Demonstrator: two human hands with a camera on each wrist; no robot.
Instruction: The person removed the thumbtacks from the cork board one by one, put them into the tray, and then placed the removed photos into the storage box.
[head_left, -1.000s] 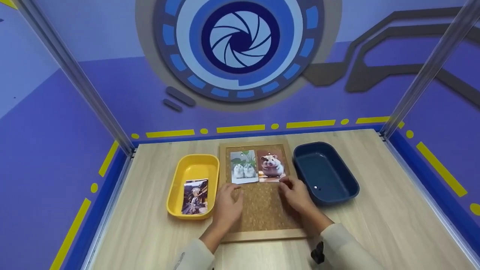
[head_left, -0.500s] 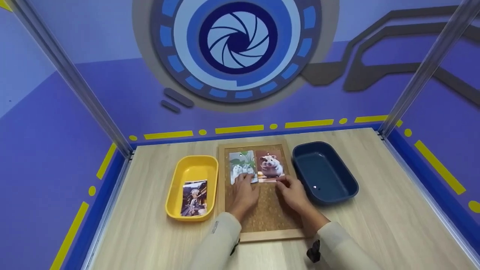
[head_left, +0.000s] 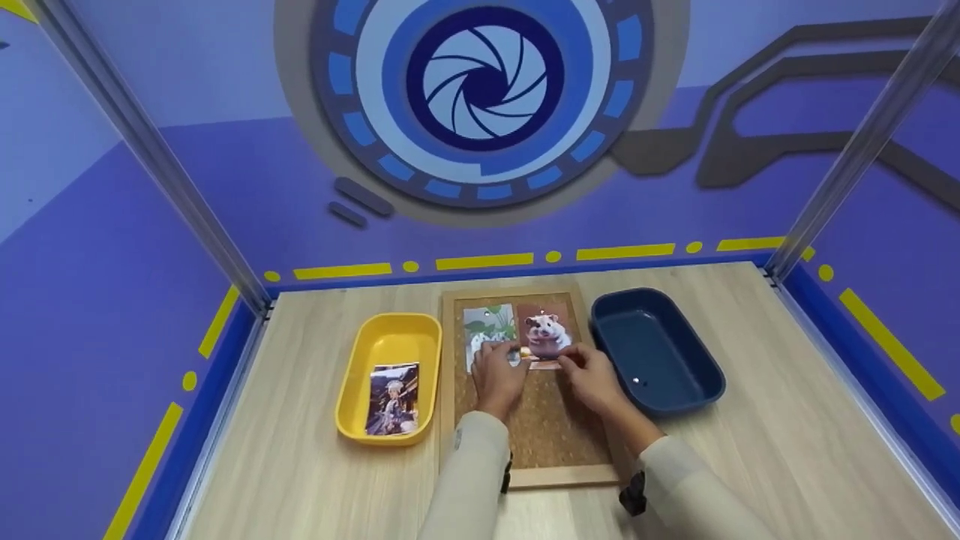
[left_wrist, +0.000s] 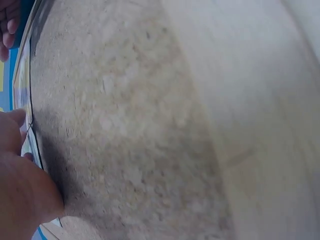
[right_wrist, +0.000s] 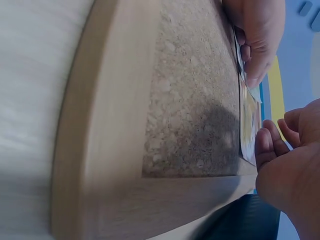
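Two photo cards are fixed side by side on a framed corkboard (head_left: 540,431), each with a small pin at its top. The left card (head_left: 480,321) shows small white animals among leaves, partly covered by my left hand (head_left: 501,379). Its fingers rest on that card's lower part, with the thumb beside the seam between the cards. On the right is the hamster card (head_left: 549,330). My right hand (head_left: 596,379) is at that card's lower right corner; its fingers are loosely bent and grip nothing visible in the right wrist view.
Left of the board stands a yellow tray (head_left: 346,409) with a photo card (head_left: 392,401) in it. A dark blue tray (head_left: 667,337) with a few tiny pins is on the right. Painted wall panels border the wooden table (head_left: 285,442).
My left hand has moved right and up from the board's left edge onto the left card, its thumb reaching the seam. My right hand stays at the hamster card's corner.
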